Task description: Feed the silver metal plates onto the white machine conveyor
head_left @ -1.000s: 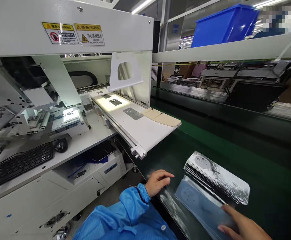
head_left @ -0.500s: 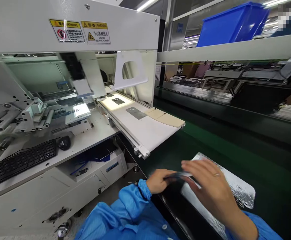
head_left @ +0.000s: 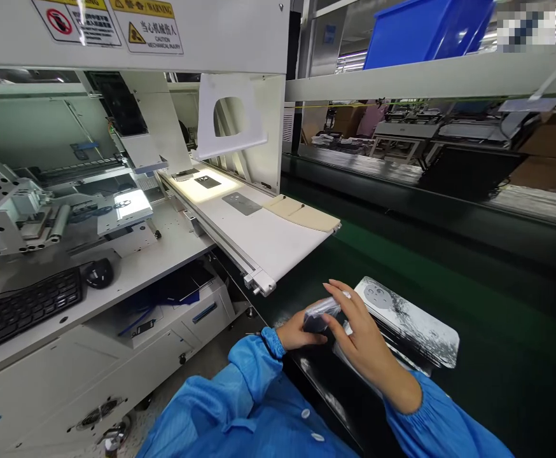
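Observation:
My left hand (head_left: 299,331) is closed around the near end of a dark, glossy phone back panel (head_left: 317,319), which is held tilted in front of my body. My right hand (head_left: 357,324) pinches the panel's far side, where something clear and shiny, like film, catches the light. The fingers partly cover the panel. Just right of my right hand lies a stack of silvery, black-speckled phone back panels (head_left: 414,324), the top one with a round camera pattern. More pale sheet shows under my right wrist, mostly hidden.
A white conveyor (head_left: 278,248) juts from the machine, carrying a grey panel (head_left: 241,203) and a dark one (head_left: 207,182) on its lit part. A beige guide plate (head_left: 301,213) lies along its edge. Keyboard (head_left: 30,305) and mouse (head_left: 99,273) are left; a dark green belt (head_left: 497,318) runs right.
My right hand has dropped its raised, spread pose and come in to grip the panel. The panel has turned to show more of its face. My view has shifted slightly right and down.

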Available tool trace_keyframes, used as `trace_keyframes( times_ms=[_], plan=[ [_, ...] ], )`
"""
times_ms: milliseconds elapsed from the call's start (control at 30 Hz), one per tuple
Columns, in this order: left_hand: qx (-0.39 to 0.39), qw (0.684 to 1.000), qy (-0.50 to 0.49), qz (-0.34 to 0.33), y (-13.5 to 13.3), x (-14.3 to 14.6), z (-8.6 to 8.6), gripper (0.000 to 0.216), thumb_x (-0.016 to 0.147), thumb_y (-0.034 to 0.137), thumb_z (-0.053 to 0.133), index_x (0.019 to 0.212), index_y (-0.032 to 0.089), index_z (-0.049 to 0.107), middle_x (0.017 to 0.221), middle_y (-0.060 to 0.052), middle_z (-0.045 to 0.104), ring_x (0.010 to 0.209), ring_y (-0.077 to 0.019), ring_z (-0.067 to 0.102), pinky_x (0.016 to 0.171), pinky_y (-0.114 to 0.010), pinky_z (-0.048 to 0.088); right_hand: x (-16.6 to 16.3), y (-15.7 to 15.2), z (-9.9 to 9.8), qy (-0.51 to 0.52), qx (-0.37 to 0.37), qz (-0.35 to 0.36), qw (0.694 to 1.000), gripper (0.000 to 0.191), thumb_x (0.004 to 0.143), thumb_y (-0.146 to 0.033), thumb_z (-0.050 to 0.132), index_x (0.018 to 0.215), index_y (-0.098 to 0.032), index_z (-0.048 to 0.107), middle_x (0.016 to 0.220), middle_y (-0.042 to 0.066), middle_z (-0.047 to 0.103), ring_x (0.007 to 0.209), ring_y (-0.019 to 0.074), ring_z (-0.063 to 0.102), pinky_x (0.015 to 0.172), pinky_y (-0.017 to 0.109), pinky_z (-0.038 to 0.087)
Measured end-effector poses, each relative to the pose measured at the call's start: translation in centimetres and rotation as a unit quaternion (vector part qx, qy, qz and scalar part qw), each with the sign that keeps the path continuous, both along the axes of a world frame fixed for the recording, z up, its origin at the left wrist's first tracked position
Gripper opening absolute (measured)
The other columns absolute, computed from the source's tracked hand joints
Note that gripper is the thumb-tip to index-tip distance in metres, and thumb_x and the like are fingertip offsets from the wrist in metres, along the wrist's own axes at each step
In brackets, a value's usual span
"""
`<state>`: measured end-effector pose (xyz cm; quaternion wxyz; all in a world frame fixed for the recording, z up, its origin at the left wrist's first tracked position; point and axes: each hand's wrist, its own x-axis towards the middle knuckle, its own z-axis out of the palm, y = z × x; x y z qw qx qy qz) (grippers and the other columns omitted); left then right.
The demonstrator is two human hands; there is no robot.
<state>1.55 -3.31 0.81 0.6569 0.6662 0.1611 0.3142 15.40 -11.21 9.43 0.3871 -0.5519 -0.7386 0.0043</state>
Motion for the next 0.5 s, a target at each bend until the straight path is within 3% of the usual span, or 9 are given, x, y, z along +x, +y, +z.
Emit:
trace_keyframes(
  times_ms=[133,233,333,500],
  plan=[
    [-0.023,0.999,0.019,-0.023,0.3,0.5,-0.5,0.051,0.077,0.047,0.068,0.117,0.016,0.064,0.114,-0.010,0.068,0.112,-0.0270,0.057,0.107,-0.048,0.037,1.6,0.2,2.3,-0.055,0.095,0.043,0.993,0.026,0.093,-0.018,0.051,0.116,-0.025,0.059,0.112,0.010,0.062,0.103,0.0205,0.062,0.081,0.036,0.055],
    [-0.010,0.998,0.040,-0.037,0.5,0.4,-0.5,0.045,0.078,0.040,0.069,0.117,0.017,0.064,0.111,-0.007,0.068,0.109,-0.0248,0.057,0.105,-0.046,0.039,2.6,0.5,4.3,-0.109,0.139,0.108,0.978,0.019,0.092,-0.011,0.050,0.102,-0.022,0.063,0.089,0.006,0.065,0.082,0.0171,0.061,0.067,0.030,0.052],
    [0.007,0.998,0.042,-0.047,0.8,0.1,-0.4,0.044,0.077,0.039,0.070,0.115,0.017,0.065,0.110,-0.007,0.068,0.108,-0.0247,0.057,0.104,-0.046,0.040,2.7,0.7,5.6,-0.200,0.164,0.145,0.955,0.022,0.092,-0.007,0.043,0.098,-0.018,0.062,0.084,0.007,0.066,0.079,0.0175,0.060,0.065,0.030,0.051],
    [0.009,0.998,0.036,-0.058,0.9,-0.5,-0.4,0.055,0.068,0.039,0.077,0.116,0.016,0.063,0.110,-0.008,0.068,0.108,-0.0271,0.057,0.103,-0.047,0.041,2.2,0.7,6.1,-0.283,0.231,0.126,0.922,0.026,0.090,-0.004,0.039,0.095,-0.017,0.061,0.079,0.007,0.066,0.078,0.0185,0.060,0.069,0.032,0.052]
  ],
)
